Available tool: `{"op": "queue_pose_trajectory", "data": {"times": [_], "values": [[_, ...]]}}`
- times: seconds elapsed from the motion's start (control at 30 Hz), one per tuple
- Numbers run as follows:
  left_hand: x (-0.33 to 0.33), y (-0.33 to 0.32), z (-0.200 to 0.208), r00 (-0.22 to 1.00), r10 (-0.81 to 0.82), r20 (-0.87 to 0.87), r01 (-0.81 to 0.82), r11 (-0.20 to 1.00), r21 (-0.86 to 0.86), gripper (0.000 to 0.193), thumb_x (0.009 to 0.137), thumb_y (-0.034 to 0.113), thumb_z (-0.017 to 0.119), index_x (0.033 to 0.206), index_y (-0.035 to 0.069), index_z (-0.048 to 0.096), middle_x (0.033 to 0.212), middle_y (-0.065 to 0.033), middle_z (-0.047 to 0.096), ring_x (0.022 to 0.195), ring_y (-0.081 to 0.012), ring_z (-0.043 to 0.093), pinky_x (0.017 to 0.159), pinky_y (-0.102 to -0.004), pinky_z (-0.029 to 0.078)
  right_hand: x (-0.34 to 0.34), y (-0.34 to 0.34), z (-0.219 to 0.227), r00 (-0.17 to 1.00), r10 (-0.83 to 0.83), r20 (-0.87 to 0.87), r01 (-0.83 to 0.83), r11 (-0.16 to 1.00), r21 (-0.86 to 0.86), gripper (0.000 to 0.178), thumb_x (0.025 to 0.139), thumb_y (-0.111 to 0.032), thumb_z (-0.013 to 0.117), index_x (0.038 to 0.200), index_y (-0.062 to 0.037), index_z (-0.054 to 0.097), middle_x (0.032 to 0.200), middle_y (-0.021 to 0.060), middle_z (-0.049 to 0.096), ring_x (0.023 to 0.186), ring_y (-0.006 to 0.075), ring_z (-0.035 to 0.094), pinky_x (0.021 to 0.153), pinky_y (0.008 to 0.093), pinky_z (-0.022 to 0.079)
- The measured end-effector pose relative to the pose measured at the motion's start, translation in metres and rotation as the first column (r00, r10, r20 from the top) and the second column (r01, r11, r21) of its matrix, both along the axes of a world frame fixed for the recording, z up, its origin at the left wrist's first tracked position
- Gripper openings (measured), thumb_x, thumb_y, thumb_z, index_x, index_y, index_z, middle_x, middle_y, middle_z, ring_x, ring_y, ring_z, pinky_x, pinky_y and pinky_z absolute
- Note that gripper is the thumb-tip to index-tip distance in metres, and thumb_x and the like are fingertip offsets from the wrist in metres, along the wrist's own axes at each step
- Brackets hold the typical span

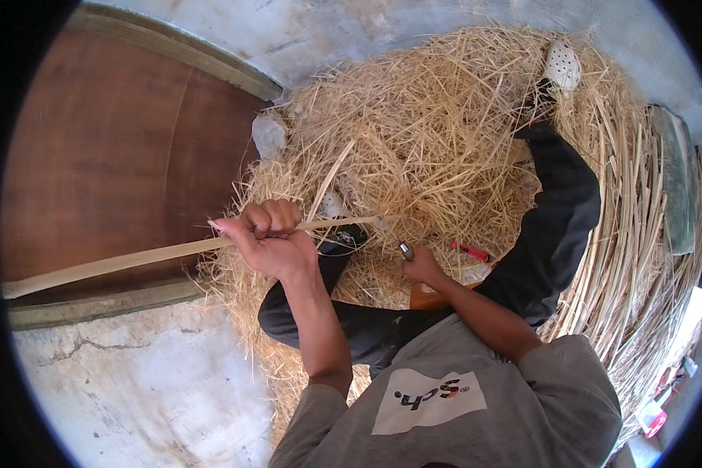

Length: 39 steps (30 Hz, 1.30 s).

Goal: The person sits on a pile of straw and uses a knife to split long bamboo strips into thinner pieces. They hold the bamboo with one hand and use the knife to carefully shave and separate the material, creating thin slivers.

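My left hand is closed around a long, pale, flat bamboo-like strip. The strip reaches far out to the left and tapers to its other end between my legs. There it meets the thin blade of a knife-like tool with a metal collar. My right hand is wrapped round the tool's handle, which is mostly hidden by the fingers. Just right of that hand, a red-and-black tool lies on the shavings. An orange-brown wooden piece shows under my right forearm.
A large heap of pale shavings surrounds my legs. Long split strips lie bundled on the right beside a dark green slab. At left stands a brown door panel; a grey stone sits by its frame.
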<state>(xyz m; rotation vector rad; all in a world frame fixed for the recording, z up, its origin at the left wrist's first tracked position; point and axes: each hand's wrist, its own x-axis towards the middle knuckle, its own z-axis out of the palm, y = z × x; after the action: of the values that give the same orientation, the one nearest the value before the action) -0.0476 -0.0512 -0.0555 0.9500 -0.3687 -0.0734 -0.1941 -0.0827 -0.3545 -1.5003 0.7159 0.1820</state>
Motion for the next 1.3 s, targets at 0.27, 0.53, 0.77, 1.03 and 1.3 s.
{"op": "queue_pose_trajectory", "data": {"times": [0.27,0.53,0.77,1.03,1.3], "values": [[-0.001,-0.002,0.000,0.998,-0.058,0.014,0.059,0.998,-0.036,0.059,0.098,0.056,0.032,0.057,0.015,0.020,0.050,0.0034,0.016,0.049,-0.0111,0.010,0.048,-0.0289,0.012,0.009,0.010,0.087,0.893,-0.027,0.448,0.073,0.994,-0.086,0.019,0.077,-0.013,0.060,0.091,-0.0010,0.058,0.066,0.0153,0.059,0.056,0.0254,0.056,0.057,0.0376,0.047],[0.001,-0.003,0.004,1.000,0.023,0.010,-0.023,1.000,0.003,0.059,0.098,0.055,0.035,0.057,0.016,0.020,0.051,0.0035,0.015,0.049,-0.0105,0.011,0.048,-0.0286,0.012,0.003,-0.010,-0.067,0.995,-0.091,-0.044,0.086,0.991,-0.104,0.016,0.070,-0.014,0.059,0.073,0.0015,0.056,0.066,0.0181,0.059,0.059,0.0275,0.059,0.055,0.0398,0.045],[0.014,0.008,0.003,0.997,0.072,-0.023,-0.072,0.997,-0.016,0.059,0.097,0.056,0.038,0.057,0.017,0.019,0.051,0.0040,0.015,0.048,-0.0105,0.012,0.047,-0.0283,0.012,0.017,0.003,-0.002,0.937,-0.005,0.350,0.073,0.981,-0.180,0.018,0.070,-0.012,0.057,0.082,0.0001,0.057,0.068,0.0179,0.059,0.063,0.0324,0.058,0.061,0.0423,0.046],[0.035,0.016,0.008,0.966,0.239,-0.101,-0.239,0.971,0.013,0.059,0.097,0.056,0.039,0.056,0.017,0.020,0.051,0.0042,0.015,0.047,-0.0101,0.012,0.046,-0.0278,0.012,-0.023,-0.015,-0.127,0.987,0.087,-0.139,-0.132,0.924,-0.359,0.031,0.070,-0.019,0.060,0.095,-0.0015,0.063,0.090,0.0250,0.064,0.089,0.0425,0.061,0.077,0.0488,0.049],[0.044,0.016,0.001,0.982,0.177,-0.066,-0.175,0.984,0.035,0.059,0.097,0.055,0.040,0.055,0.017,0.022,0.052,0.0042,0.017,0.047,-0.0096,0.013,0.046,-0.0272,0.011,0.013,0.000,-0.038,0.970,0.037,0.242,0.024,0.969,-0.245,0.029,0.070,-0.021,0.063,0.088,0.0022,0.062,0.077,0.0241,0.062,0.080,0.0443,0.061,0.068,0.0477,0.048]]}}
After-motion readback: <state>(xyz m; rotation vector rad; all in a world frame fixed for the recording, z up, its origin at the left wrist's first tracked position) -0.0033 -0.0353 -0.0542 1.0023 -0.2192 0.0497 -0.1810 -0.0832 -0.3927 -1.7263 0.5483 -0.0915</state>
